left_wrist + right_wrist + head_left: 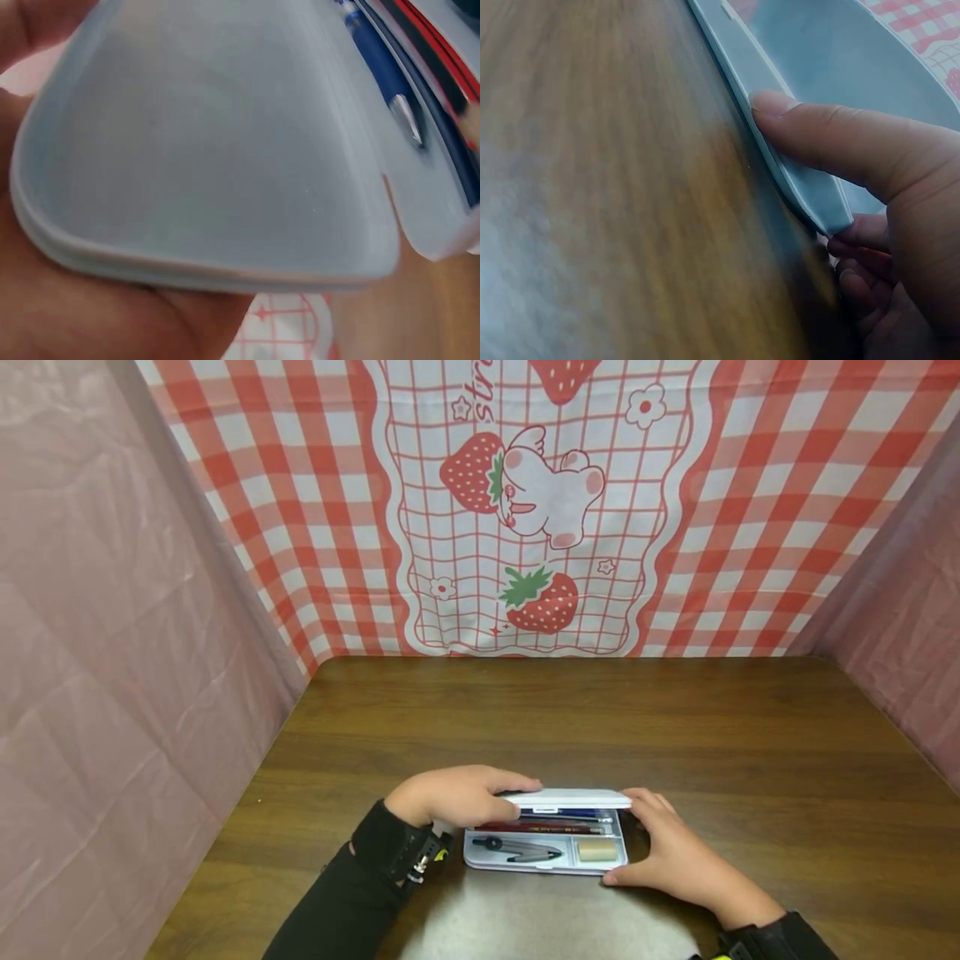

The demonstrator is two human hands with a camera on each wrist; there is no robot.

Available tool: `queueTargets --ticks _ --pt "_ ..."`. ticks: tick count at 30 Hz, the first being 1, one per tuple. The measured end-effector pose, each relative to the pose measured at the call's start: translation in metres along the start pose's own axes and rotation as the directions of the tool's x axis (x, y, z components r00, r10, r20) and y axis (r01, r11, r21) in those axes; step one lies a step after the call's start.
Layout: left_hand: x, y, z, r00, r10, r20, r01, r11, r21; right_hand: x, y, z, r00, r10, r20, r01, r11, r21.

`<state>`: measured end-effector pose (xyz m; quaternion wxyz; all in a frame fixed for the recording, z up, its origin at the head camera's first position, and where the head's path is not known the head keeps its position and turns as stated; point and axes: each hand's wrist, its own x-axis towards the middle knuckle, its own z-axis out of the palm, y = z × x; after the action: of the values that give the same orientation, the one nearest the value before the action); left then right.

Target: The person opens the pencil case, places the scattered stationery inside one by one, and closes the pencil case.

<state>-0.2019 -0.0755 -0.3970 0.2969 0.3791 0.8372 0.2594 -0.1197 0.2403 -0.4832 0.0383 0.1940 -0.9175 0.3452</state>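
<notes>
A white pencil case (525, 869) lies near the front of the table with its lid (577, 797) partly raised. My left hand (453, 795) grips the lid's left end, thumb in front and fingers behind. At the right end, my right hand (671, 856) holds the case, its thumb on the front corner and its fingers by the lid's back corner. Inside the front of the case are a compass (525, 848) and a beige eraser (597, 850) in its own compartment. Behind them lie red pencils (543, 828) and a blue pen (379, 60), partly hidden under the lid.
Brown wood-grain table (585, 718) surrounds the case on all sides. A red-checked cloth with strawberries (543, 602) hangs along the back edge. Pink cloth (135, 652) hangs at the left, with more pink cloth (900, 635) at the right.
</notes>
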Motion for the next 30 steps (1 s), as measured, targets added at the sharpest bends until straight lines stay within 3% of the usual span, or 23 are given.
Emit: queueTargets --ticks 3,9,15,22,30 --pt "0.000 0.008 0.003 1.000 0.014 0.024 -0.015 0.998 0.069 0.000 0.000 0.000 1.000 0.001 -0.005 -0.001 1.000 0.006" --pt "0.002 0.027 0.016 1.000 -0.006 0.002 0.005 0.975 0.221 0.001 -0.001 0.000 1.000 0.013 0.002 -0.013 1.000 0.004" --pt "0.007 0.043 0.032 0.999 -0.038 -0.014 0.041 0.957 0.287 0.001 -0.002 -0.002 1.000 -0.009 -0.002 0.009 1.000 -0.002" --pt "0.010 0.054 0.050 0.996 -0.052 -0.069 0.075 0.923 0.378 0.000 -0.001 -0.002 1.000 -0.025 -0.012 0.025 1.000 0.006" --pt "0.012 0.059 0.061 0.993 -0.057 -0.106 0.103 0.858 0.502 0.000 0.000 -0.001 0.999 -0.039 -0.020 0.039 0.999 -0.003"
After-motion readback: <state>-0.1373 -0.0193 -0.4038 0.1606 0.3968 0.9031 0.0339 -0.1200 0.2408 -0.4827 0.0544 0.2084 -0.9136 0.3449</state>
